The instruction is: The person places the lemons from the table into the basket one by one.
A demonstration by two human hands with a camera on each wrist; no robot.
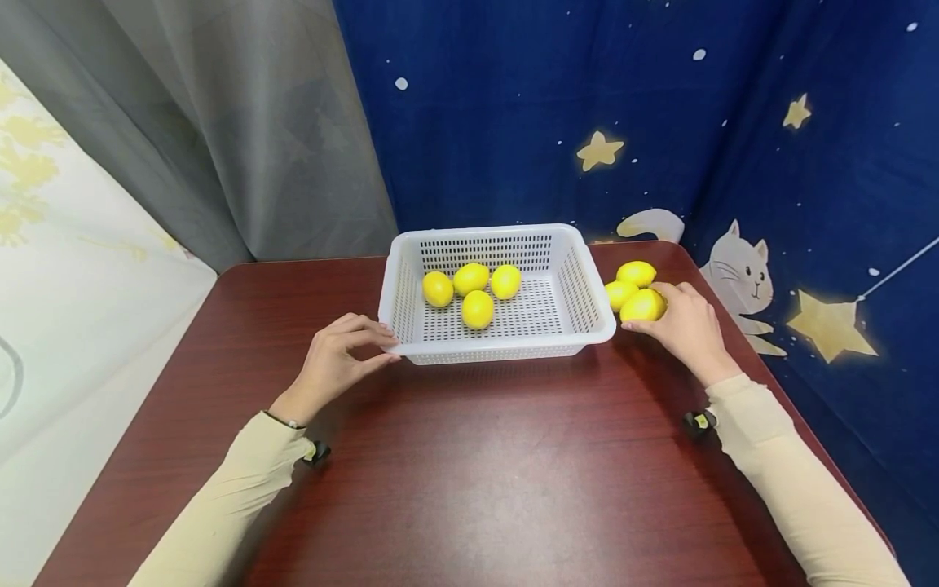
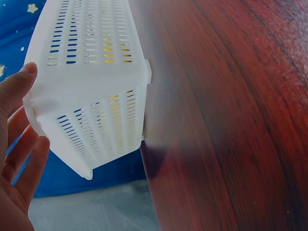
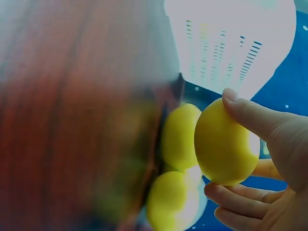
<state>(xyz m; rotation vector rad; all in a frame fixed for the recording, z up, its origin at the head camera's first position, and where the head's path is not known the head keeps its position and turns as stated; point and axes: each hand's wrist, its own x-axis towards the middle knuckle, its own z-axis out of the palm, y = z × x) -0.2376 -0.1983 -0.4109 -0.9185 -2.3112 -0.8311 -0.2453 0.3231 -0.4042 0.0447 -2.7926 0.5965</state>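
Observation:
A white perforated plastic basket stands on the table, with several yellow lemons inside. At its near left corner is my left hand; in the left wrist view the thumb and fingertips hold the basket's rim. To the right of the basket my right hand grips a lemon between thumb and fingers. That same lemon fills the grasp in the right wrist view. Two other lemons, one behind and one at the left, lie close against it.
The dark red wooden table spreads out in front of the basket. A blue curtain with stars and a cat hangs along the table's far and right edges. A grey curtain hangs at the back left.

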